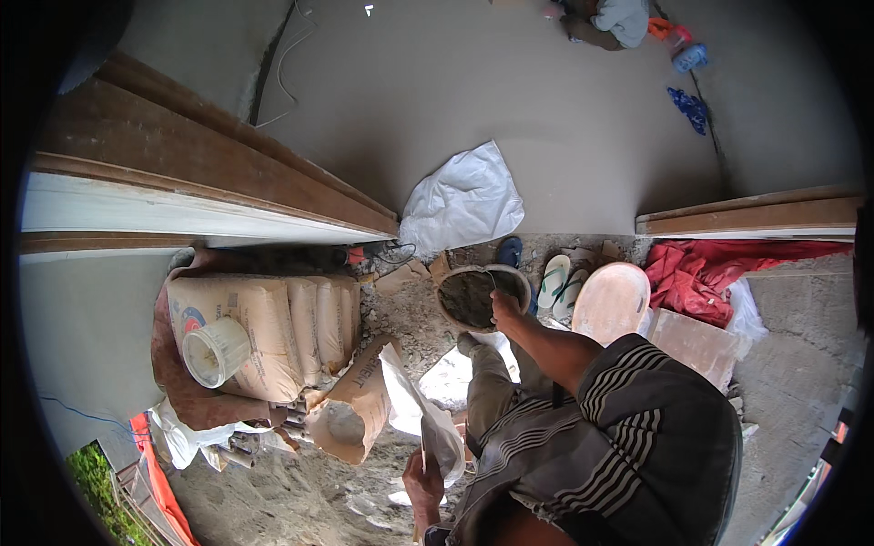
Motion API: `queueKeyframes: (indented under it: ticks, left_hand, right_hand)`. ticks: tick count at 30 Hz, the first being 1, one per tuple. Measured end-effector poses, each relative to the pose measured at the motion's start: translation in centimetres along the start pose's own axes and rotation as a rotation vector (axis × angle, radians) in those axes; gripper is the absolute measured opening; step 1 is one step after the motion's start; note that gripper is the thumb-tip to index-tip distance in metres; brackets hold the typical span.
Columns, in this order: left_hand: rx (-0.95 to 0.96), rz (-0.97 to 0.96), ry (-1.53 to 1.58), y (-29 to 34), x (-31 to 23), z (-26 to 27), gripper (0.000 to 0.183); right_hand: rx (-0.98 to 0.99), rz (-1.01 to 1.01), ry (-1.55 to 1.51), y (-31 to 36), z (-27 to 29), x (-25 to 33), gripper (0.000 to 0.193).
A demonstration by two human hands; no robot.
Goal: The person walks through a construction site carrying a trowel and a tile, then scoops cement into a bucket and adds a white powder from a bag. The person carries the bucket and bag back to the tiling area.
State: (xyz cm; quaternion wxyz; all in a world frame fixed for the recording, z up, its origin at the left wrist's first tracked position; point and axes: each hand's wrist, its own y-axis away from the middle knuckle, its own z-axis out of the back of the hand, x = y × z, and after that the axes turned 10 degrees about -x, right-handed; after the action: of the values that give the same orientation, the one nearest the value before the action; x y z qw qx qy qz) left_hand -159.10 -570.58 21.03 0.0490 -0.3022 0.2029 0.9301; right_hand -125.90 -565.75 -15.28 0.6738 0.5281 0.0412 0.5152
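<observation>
My right hand [503, 309] grips the near rim of a round pan [452, 281] filled with grey mortar, held low over rubble-strewn ground. My left hand [422, 483], near the bottom edge, is closed on the lower end of a white torn sheet [421, 411] that hangs beside an open brown cement sack [353, 411]. The sack lies on its side with grey powder showing in its mouth. My bent leg in grey trousers [487, 387] is between the two hands.
Stacked cement bags [278, 328] with a white plastic tub [216, 352] on top lie at left. Sandals [558, 280], a pinkish round pan [612, 300], a red cloth [696, 271], a white sack [464, 202] and wooden frames [218, 159] surround me. Another person [614, 20] crouches far off.
</observation>
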Motion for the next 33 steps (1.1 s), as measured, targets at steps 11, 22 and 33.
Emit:
queueKeyframes:
  ticks: [11,22,33]
  left_hand:
    - [0.287,-0.274,0.237,-16.2,-23.6,1.0,0.021]
    - [-0.214,-0.474,0.124,-39.9,-40.9,3.5,0.029]
    - [-0.218,-0.092,0.696,-69.5,-36.1,4.7,0.029]
  right_hand:
    - [-0.418,-0.252,-0.235,-6.3,18.8,3.9,0.039]
    - [-0.558,-0.386,-0.836,-8.2,32.3,11.4,0.03]
    - [-0.645,-0.573,-1.091,-12.7,34.9,22.6,0.029]
